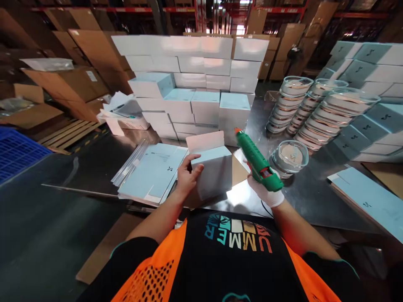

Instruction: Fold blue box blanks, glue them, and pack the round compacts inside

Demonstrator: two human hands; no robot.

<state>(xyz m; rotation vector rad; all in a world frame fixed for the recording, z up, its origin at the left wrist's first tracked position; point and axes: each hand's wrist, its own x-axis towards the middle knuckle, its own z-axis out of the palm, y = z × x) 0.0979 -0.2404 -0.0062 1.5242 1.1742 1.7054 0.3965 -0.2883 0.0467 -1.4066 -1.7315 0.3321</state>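
My bare left hand (188, 175) grips the left edge of a white cardboard box (214, 172), thumb on the near side. One flap of this box stands up at the far side, and a brown flap juts out at its right. In my right hand (264, 192), which wears a white glove, is a green glue gun (258, 161). Its orange nozzle points up and to the left, above the table and just right of the box. Left of my left hand lies a stack of flat white cartons (154, 170).
White boxes (201, 67) form a wall at the back of the dark table. Stacked glass bowls (333, 113) and a shorter bowl stack (289, 157) stand at the right. More flat cartons (371, 197) lie at the right edge. A white basket (135, 122) holds papers at back left.
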